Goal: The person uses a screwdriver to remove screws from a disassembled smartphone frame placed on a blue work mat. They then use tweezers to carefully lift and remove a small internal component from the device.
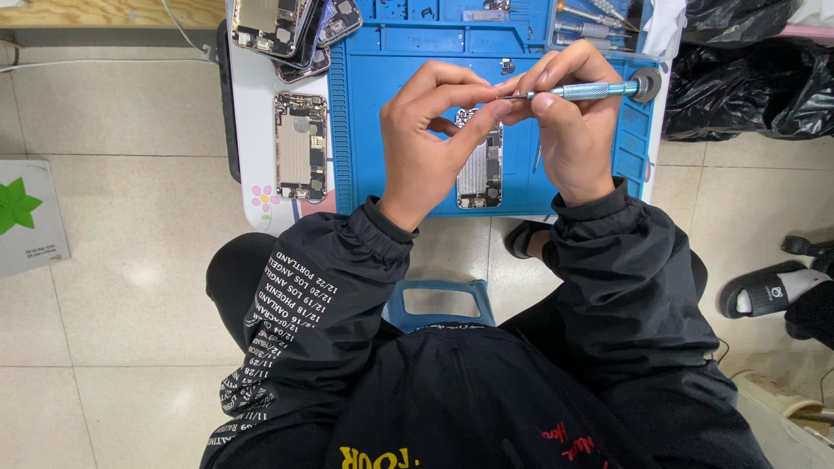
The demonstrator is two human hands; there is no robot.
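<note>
Right hand [569, 130] grips screwdriver [584, 89], tip at 9 o'clock meeting pinched fingers of left hand [430, 139]; pinched item too small to tell. Opened phone [480, 169] lies beneath on blue mat [382, 122].

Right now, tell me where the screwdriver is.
In the head view, the screwdriver lies level above the blue mat, gripped in the right hand, with its tip at the left hand fingertips, over the opened phone.
</note>
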